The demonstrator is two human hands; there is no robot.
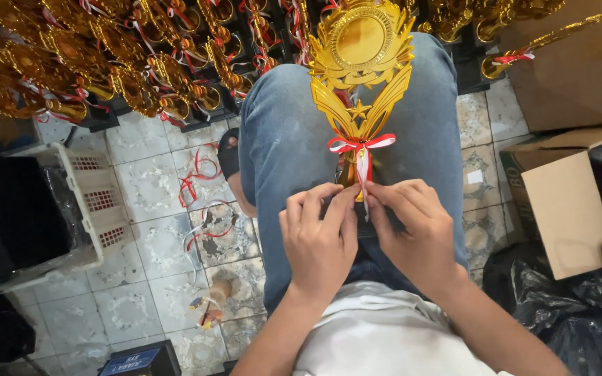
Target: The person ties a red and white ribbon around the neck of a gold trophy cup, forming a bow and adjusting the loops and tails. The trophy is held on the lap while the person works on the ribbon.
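Note:
A gold plastic trophy [361, 63] with a round medallion top and leaf-shaped sides lies between my knees on my blue jeans. A red and white ribbon bow [361, 146] is tied around its narrow stem. My left hand [318, 240] and my right hand [412, 233] meet just below the bow. Both pinch the hanging ribbon tails at the stem with fingertips close together. The trophy's base is hidden under my hands.
Many gold trophies with ribbons [106, 63] stand on the tiled floor ahead. Loose red and white ribbon pieces [203, 202] lie on the tiles. A white plastic basket [88, 209] sits left, an open cardboard box [559, 202] right, a black plastic bag [566, 313] below it.

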